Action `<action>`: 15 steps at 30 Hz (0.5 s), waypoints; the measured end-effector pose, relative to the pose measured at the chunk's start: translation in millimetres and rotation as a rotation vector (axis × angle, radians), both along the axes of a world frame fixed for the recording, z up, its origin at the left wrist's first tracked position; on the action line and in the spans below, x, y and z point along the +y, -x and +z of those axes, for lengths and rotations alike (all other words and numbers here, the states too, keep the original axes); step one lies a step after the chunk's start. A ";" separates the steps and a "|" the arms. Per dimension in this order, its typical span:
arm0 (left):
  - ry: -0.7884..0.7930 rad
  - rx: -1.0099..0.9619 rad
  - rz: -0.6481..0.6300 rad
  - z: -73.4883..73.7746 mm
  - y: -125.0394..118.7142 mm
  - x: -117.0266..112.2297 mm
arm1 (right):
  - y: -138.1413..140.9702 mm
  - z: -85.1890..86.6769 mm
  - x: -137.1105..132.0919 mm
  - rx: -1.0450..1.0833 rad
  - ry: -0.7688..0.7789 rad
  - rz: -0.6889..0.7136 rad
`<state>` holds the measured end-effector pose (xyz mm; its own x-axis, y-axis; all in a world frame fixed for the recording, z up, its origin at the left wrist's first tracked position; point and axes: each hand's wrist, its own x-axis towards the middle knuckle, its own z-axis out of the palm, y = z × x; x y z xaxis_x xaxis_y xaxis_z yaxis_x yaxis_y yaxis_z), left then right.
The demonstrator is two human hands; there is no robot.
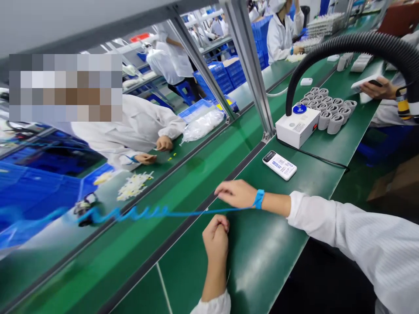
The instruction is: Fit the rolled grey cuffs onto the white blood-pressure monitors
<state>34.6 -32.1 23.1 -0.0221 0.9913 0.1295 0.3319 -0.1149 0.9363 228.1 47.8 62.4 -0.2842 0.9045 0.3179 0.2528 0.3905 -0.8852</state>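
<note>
- Green assembly-line workbench (262,261) under aluminium frames; a white QR-labelled card (279,165) lies on it, long axis running upper left to lower right.
- Right hand (237,194), the nearer of the 2, sits just below the card, fingers loosely spread, grip open and empty; its forearm reaches in from the right, wearing a blue wrist strap (259,199) whose coiled cord (140,213) leads away from the card.
- Left hand (216,237), farther below the card, is curled narrow; I cannot tell whether it holds anything.

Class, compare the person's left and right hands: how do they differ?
The right hand wears a blue wrist strap, the left hand none visible. The right hand's fingers extend; the left hand is curled. The right arm enters from the side, the left arm from below. Both have white sleeves.
</note>
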 end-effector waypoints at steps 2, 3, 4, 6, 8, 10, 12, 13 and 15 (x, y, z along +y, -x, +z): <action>0.007 0.050 -0.019 1.6 -3.6 -1.8 | -34.1 14.7 9.6 -0.106 -0.129 -0.306; 0.008 0.080 -0.034 2.8 -5.8 -3.1 | -53.9 21.6 13.6 -0.175 -0.155 -0.475; 0.001 0.109 -0.053 4.3 -8.2 -4.3 | -74.4 27.4 17.1 -0.258 -0.137 -0.620; -0.027 0.159 -0.099 7.3 -12.8 -6.2 | -112.5 33.7 23.2 -0.430 0.025 -0.800; -0.056 0.187 -0.134 9.4 -16.4 -7.1 | -140.7 31.9 28.1 -0.578 0.256 -0.805; -0.072 0.196 -0.155 10.1 -18.6 -7.1 | -155.7 24.5 31.4 -0.695 0.382 -0.721; -0.081 0.197 -0.168 9.7 -19.7 -6.9 | -160.4 15.9 33.3 -0.778 0.414 -0.634; -0.085 0.198 -0.175 9.3 -19.9 -6.8 | -160.6 12.3 33.8 -0.807 0.423 -0.603; -0.092 0.196 -0.186 8.5 -20.0 -6.5 | -160.4 8.3 34.8 -0.831 0.445 -0.573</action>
